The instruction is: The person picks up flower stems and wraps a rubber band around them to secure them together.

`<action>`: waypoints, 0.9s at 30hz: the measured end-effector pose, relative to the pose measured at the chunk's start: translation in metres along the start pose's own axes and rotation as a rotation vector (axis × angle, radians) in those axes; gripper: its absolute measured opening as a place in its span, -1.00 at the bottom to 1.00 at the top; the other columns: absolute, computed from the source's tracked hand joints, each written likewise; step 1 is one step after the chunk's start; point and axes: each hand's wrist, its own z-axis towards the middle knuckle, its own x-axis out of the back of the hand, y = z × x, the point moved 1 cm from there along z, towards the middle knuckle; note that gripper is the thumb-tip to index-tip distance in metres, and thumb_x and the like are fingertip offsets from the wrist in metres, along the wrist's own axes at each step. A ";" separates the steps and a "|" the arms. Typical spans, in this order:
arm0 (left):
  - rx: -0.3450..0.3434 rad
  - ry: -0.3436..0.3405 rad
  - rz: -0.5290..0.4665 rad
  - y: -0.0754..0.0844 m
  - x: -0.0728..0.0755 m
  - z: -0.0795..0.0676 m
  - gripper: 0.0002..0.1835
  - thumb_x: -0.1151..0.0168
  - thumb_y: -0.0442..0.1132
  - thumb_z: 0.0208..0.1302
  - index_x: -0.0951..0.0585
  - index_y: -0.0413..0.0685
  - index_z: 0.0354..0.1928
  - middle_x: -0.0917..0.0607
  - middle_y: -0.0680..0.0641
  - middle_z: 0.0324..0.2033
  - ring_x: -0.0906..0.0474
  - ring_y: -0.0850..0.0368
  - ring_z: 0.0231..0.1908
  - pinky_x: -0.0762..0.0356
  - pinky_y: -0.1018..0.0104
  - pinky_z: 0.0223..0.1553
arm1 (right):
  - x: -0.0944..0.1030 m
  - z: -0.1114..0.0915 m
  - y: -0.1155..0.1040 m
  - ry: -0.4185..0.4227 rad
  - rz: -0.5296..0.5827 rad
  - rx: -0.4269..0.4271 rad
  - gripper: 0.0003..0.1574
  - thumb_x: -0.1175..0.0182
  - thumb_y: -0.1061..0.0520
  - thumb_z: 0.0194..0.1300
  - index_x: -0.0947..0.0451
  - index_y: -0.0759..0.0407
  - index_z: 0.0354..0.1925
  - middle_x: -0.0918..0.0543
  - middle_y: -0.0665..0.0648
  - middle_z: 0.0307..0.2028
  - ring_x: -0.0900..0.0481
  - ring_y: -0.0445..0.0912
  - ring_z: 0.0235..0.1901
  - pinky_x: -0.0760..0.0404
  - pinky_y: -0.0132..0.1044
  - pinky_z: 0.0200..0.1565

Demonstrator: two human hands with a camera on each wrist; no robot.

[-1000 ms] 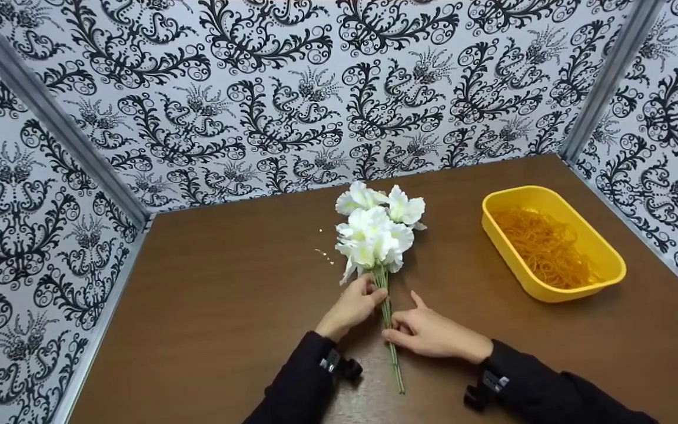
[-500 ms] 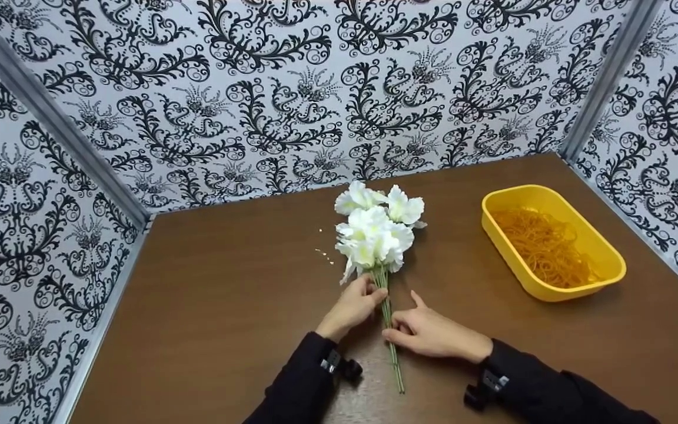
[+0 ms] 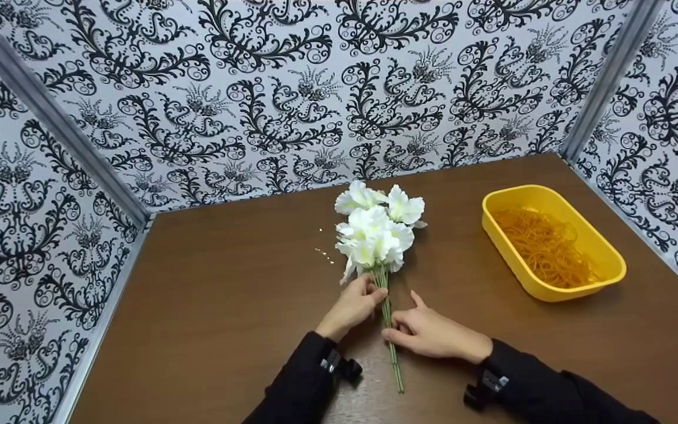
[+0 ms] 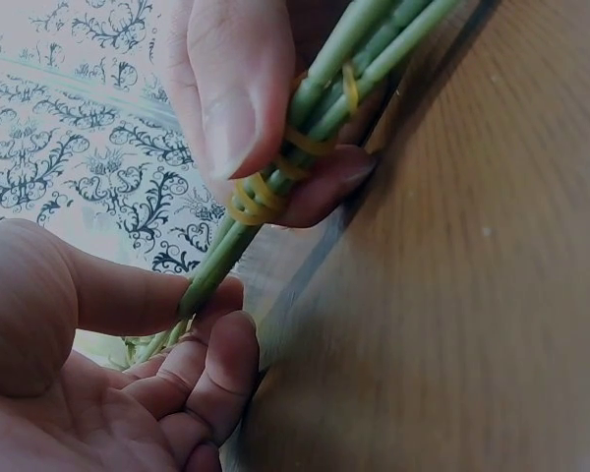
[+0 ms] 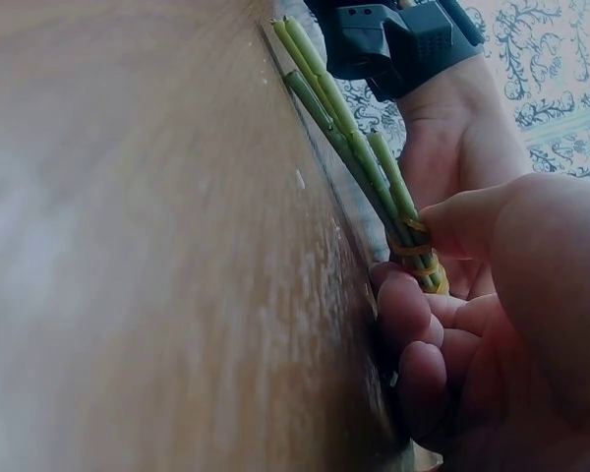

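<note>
A bunch of white flowers [image 3: 372, 238] lies on the brown table, blooms away from me and green stems [image 3: 395, 365] toward me. Just below the blooms, my left hand [image 3: 351, 306] pinches the stems between thumb and fingers. Lower down, my right hand [image 3: 436, 333] pinches the same bundle, its index finger sticking out. In the left wrist view a yellowish rubber band [image 4: 259, 204] is wound in several turns round the stems, under the right hand's fingers [image 4: 241, 98]. The right wrist view shows the cut stem ends [image 5: 295, 39] spread at uneven lengths.
To the right stands a yellow plastic tub [image 3: 512, 259] with a tangle of rubber bands [image 3: 542, 247] in it. Small pale bits [image 3: 324, 254] lie left of the blooms. Patterned panels [image 3: 292, 106] wall the table at the back and both sides.
</note>
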 end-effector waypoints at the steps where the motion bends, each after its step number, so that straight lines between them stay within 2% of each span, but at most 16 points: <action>1: -0.001 0.000 0.000 0.000 0.000 0.000 -0.74 -0.20 -0.30 0.44 -0.50 -0.25 0.08 -0.59 0.02 -0.40 -0.39 0.21 -0.58 -0.32 0.41 -0.54 | 0.000 0.000 0.000 -0.001 -0.002 0.002 -0.61 -0.10 -0.10 0.54 -0.46 0.01 -0.44 -0.35 -0.26 -0.65 -0.35 -0.40 -0.65 0.23 0.44 0.38; 6: -0.003 -0.006 -0.020 0.000 0.001 0.001 -0.75 -0.20 -0.30 0.43 -0.50 -0.26 0.06 -0.59 0.01 -0.40 -0.38 0.21 -0.58 -0.31 0.42 -0.54 | 0.003 0.000 -0.001 -0.021 -0.017 -0.002 -0.60 -0.08 -0.12 0.55 -0.48 0.01 -0.42 -0.35 -0.25 -0.64 -0.34 -0.39 -0.65 0.20 0.44 0.38; 13: 0.006 -0.026 -0.025 0.000 0.001 0.000 -0.75 -0.23 -0.27 0.43 -0.52 -0.23 0.04 -0.60 -0.01 -0.41 -0.42 0.17 -0.59 -0.35 0.39 -0.55 | 0.016 -0.007 -0.008 -0.105 -0.120 -0.051 -0.59 -0.05 -0.20 0.55 -0.48 0.01 -0.35 -0.32 -0.23 -0.63 -0.36 -0.33 -0.63 -0.03 0.38 0.38; 18: -0.006 -0.038 -0.037 0.002 0.002 0.000 -0.72 -0.23 -0.29 0.44 -0.51 -0.24 0.09 -0.58 -0.04 -0.44 -0.43 0.17 -0.64 -0.36 0.38 -0.60 | 0.024 -0.013 -0.019 -0.146 -0.245 -0.043 -0.62 -0.04 -0.21 0.55 -0.48 0.01 -0.29 -0.41 -0.23 -0.56 -0.58 -0.22 -0.43 -0.25 0.37 0.29; 21: -0.018 -0.030 -0.033 0.005 0.002 -0.001 -0.65 -0.22 -0.30 0.45 -0.48 -0.28 0.19 -0.56 -0.02 -0.46 -0.41 0.17 -0.66 -0.37 0.38 -0.61 | 0.028 -0.017 -0.025 -0.175 -0.316 -0.015 -0.64 -0.06 -0.21 0.54 -0.45 -0.02 -0.31 -0.42 -0.23 -0.53 -0.61 -0.20 -0.37 -0.39 0.30 0.21; 25: -0.034 -0.023 0.044 0.013 0.007 -0.005 -0.51 -0.23 -0.25 0.46 -0.41 -0.35 0.31 -0.61 -0.07 -0.43 -0.49 0.13 -0.59 -0.41 0.37 -0.55 | 0.037 -0.023 -0.035 -0.240 -0.347 0.020 -0.70 -0.12 -0.18 0.51 -0.48 -0.04 -0.27 -0.52 -0.23 -0.47 -0.60 -0.25 -0.35 -0.52 0.11 0.04; 27: -0.069 -0.018 0.157 0.019 0.011 -0.010 -0.48 -0.24 -0.18 0.46 -0.42 -0.35 0.30 -0.63 -0.09 -0.42 -0.52 0.12 -0.53 -0.42 0.35 -0.49 | 0.045 -0.026 -0.040 -0.261 -0.343 0.027 -0.72 -0.13 -0.17 0.50 -0.53 -0.02 -0.20 -0.62 -0.19 -0.37 -0.63 -0.23 -0.29 -0.52 0.12 0.03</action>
